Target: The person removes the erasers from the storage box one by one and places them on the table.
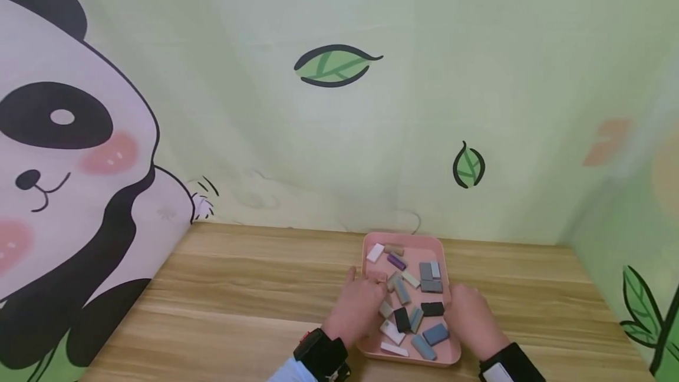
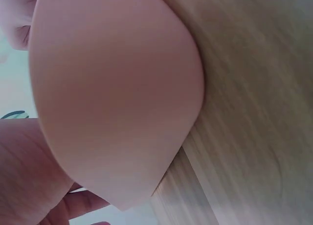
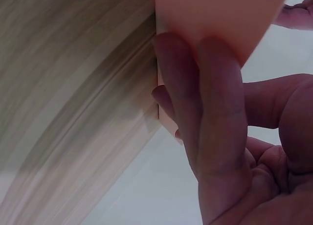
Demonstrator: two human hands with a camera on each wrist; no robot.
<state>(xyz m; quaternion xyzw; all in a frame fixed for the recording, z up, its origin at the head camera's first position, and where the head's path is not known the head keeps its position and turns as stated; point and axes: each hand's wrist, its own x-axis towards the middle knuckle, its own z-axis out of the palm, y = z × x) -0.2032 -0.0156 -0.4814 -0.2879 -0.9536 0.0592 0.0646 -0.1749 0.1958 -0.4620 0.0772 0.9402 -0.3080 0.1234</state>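
Observation:
A shallow pink tray [image 1: 419, 247] lies on the wooden tabletop, long side pointing away from me. Scattered in it are several small rectangular blocks in grey, blue-grey, black, white and tan, among them a purple block [image 1: 396, 261]. My left hand [image 1: 356, 306] grips the tray's left side; in the left wrist view the tray wall hides part of its fingers. On the opposite side my right hand [image 1: 472, 317] holds the tray, and the right wrist view shows its fingertips [image 3: 171, 49] pressed against the outer wall.
The wood-grain table [image 1: 254, 276] extends to both sides of the tray. Behind it hangs a pale green backdrop [image 1: 403, 105] with printed leaves and a large panda [image 1: 63, 193] at the left. Black bands circle both wrists.

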